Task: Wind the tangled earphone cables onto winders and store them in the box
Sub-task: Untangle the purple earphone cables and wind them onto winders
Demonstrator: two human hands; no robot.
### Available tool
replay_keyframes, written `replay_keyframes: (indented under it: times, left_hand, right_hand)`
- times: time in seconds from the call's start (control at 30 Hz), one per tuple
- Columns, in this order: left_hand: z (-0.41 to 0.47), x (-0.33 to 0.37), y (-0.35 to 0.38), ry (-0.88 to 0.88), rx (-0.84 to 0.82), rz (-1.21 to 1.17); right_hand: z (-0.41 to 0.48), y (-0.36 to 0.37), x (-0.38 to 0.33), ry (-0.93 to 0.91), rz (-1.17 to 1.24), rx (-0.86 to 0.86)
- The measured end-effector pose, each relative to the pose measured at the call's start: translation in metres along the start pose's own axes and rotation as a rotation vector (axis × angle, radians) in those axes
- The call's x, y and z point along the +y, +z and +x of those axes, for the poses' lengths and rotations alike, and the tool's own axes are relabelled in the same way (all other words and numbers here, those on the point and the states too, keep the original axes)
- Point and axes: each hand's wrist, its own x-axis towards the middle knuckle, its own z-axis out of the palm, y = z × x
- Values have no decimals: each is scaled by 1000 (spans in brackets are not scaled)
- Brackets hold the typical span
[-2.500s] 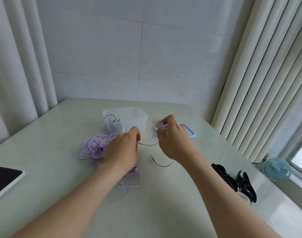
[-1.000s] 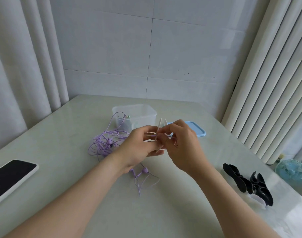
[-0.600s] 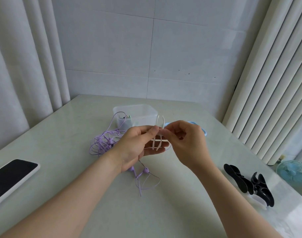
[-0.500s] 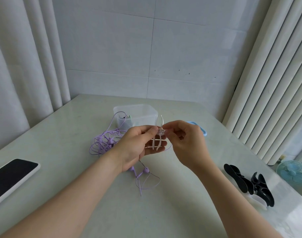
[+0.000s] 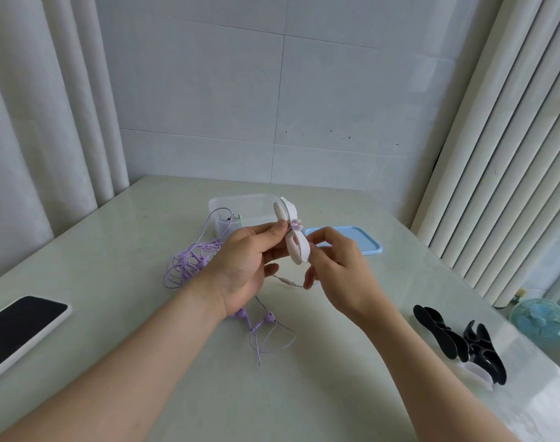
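My left hand (image 5: pixel 245 261) pinches a white winder (image 5: pixel 292 232) upright above the table, with a turn of purple cable at its waist. My right hand (image 5: pixel 337 266) sits just right of the winder, fingers curled, pinching the thin purple cable (image 5: pixel 286 281) that sags below both hands. Two purple earbuds (image 5: pixel 259 320) lie on the table under my left wrist. A tangled purple cable heap (image 5: pixel 189 261) lies to the left. The clear box (image 5: pixel 250 207) stands behind the hands, its blue lid (image 5: pixel 364 239) beside it.
A phone (image 5: pixel 19 328) lies at the left table edge. Several black winders and a white one (image 5: pixel 457 342) lie at the right edge. A small blue fan (image 5: pixel 538 319) stands beyond the table on the right. Curtains hang on both sides.
The winder has turned from edge-on to nearly face-on between my hands, and a turn of purple cable now sits on its middle. My right hand moved lower along the cable.
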Motion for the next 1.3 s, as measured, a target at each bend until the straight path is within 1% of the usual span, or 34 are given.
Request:
replay_keyframes:
  times: [0.07,0.13,0.17,0.23,0.3,0.33,0.47,0.67,0.73,0.77,0.83,0.9,0.93,0.97,1.0,1.07,1.1,1.2,1.3]
  left_hand:
    - [2,-1,1,26,68,-24]
    - [3,-1,0,59,161,-30]
    - [5,-2,-1,80,217,8]
    - [6,-3,-4,138,313,161]
    - [5,-5,-4,195,349,294]
    - [5,-6,-4,206,347,309]
    - [3,-7,1,177,290,241]
    - [1,-1,-1,63,274,-34]
    - [1,-2,-1,40,265,-66]
    - [1,-3,-1,39,262,-43]
    - [2,-8,-2,70,262,97]
    - [3,-14,-6,174,256,407]
    - [2,-16,-7,215,222,582]
    - [2,-19,-7,224,181,701]
    - [0,-20,-5,202,149,728]
    - [0,-22,-3,154,109,630]
    - [-1,-21,-2,144,90,584]
    - [-3,-18,0,167,-10,638]
    - [-5,-21,6,178,-53,628]
  right_hand:
    - [-2,0,-2,22,42,-72]
    - [-5,2,-5,27,25,-137]
    - [-7,4,-6,23,7,-161]
    - [-10,6,-10,4,-21,-180]
    - [-12,6,-12,-14,-52,-178]
    - [-13,7,-13,-20,-47,-183]
    - [-15,8,-16,-32,24,-207]
    - [-15,4,-15,-21,-105,-232]
    - [-15,5,-15,-32,-128,-239]
    - [-15,5,-15,-36,-119,-241]
    - [-16,5,-17,-54,-83,-251]
    - [-17,5,-20,-61,9,-242]
    - [-17,5,-21,-56,82,-216]
    - [-16,4,-22,-46,153,-167]
    - [-14,3,-22,-32,212,-99]
    - [-9,0,-21,17,311,29]
    - [-7,-2,-20,45,359,65]
    - [-2,-5,-14,83,438,88]
    - [1,-6,-11,95,445,112]
